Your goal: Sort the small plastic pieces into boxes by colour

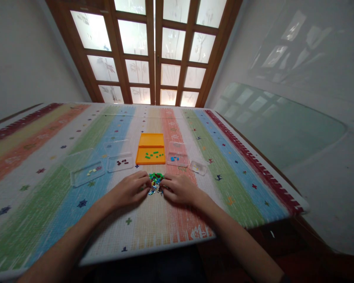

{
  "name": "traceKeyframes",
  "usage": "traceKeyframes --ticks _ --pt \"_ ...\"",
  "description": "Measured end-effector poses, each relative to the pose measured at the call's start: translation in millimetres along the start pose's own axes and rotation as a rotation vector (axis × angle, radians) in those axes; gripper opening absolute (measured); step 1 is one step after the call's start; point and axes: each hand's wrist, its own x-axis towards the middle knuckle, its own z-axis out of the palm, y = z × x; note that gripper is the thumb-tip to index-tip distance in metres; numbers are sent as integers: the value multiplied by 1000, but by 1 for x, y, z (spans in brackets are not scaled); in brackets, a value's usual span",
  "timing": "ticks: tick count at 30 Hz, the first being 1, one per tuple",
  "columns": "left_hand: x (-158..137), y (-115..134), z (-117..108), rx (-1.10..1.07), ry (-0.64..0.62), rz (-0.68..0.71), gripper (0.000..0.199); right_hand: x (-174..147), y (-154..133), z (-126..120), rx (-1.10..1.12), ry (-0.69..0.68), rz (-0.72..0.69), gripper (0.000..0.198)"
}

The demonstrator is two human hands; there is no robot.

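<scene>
A heap of tiny toy building bricks [156, 177], mostly green with blue, white, yellow and brown among them, lies on the striped tablecloth. My left hand [133, 188] rests at its left side, fingers curled; a bit of green brick shows between them and the thumb. From the right, my right hand [177, 188] reaches into the heap with bent, closed fingers, and whatever they grip is hidden. Just beyond the heap, an orange case [151, 161] lies with its lid folded back, several green bricks inside.
Left of the case are clear boxes with brown bricks [123, 162] and pale yellow bricks [91, 172]. To its right, one clear box holds blue bricks [174, 158], and a smaller clear box [198, 168] has tiny pale pieces. The table's near edge [153, 250] runs below my forearms.
</scene>
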Motion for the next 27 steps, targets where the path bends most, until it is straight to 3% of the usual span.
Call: traceKeyframes --ticks 7,14,27 --pt "1 1 2 17 26 -38 20 3 -4 5 53 56 -85 26" --pt "1 -3 2 32 -2 -53 15 3 -1 4 11 39 -29 18" --pt "2 -6 3 54 -25 -65 21 11 -10 8 2 26 34 21"
